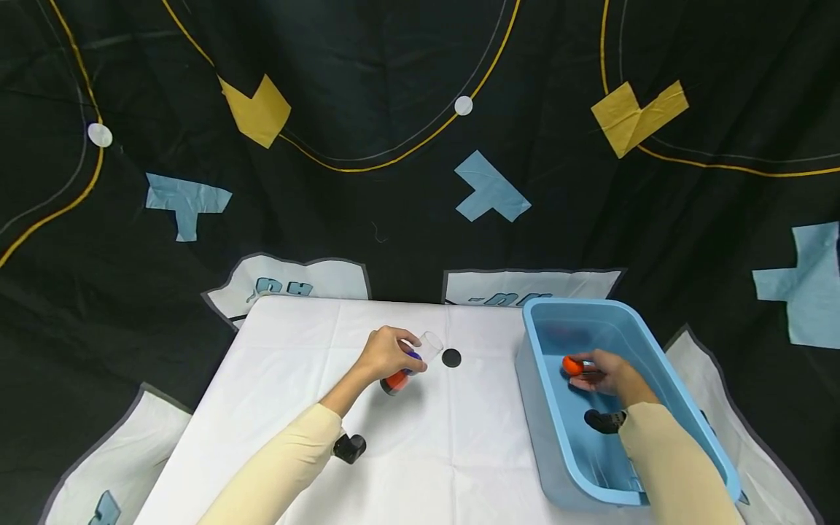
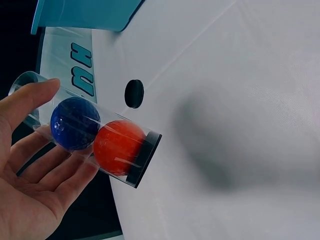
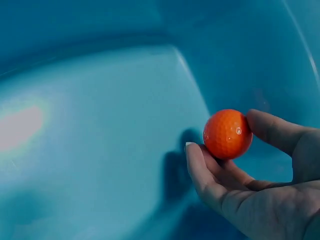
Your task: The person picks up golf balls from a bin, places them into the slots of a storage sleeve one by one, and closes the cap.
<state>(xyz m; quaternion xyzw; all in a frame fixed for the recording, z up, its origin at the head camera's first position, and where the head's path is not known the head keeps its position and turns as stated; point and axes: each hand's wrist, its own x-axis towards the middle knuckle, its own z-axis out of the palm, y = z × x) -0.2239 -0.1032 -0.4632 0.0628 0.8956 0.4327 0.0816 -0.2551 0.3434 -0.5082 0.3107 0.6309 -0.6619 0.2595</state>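
Note:
My left hand grips a clear tube with a black cap on its lower end, holding it tilted above the white table. Inside the tube, a red-orange ball lies against the capped end and a blue golf ball sits behind it. The tube's other end points away to the right in the head view. Within the blue bin, my right hand pinches an orange golf ball between thumb and fingers. A loose black disc-shaped cap lies on the table beside the tube.
The bin stands on the table's right side, its tall walls around my right hand. White cloth covers the table. A black curtain with tape shapes hangs behind. Black camera mounts sit at both wrists.

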